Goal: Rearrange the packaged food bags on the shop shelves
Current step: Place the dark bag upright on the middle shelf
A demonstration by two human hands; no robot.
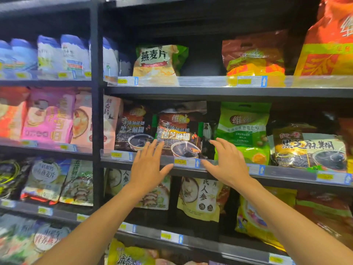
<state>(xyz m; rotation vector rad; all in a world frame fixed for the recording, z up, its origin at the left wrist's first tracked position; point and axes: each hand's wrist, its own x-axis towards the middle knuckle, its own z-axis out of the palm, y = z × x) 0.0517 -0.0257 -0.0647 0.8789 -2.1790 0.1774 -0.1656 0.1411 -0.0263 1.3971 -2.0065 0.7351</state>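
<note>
A dark brown black-sesame bag (179, 134) stands at the front of the middle shelf (282, 173). My left hand (148, 165) is raised in front of its lower left corner with fingers spread and straight. My right hand (227, 161) is raised by its lower right side, fingers spread, holding nothing. Whether either hand touches the bag is unclear. A second, similar sesame bag (133, 127) stands just left of it and a green soybean powder bag (243, 131) just right.
Another sesame bag (307, 150) stands at the far right. On the shelf above are an oat bag (158, 60) and red-orange bags (254, 54). Ginseng bags (200, 197) fill the shelf below. A black upright post (96, 111) divides the shelving; pink and blue bags stand left of it.
</note>
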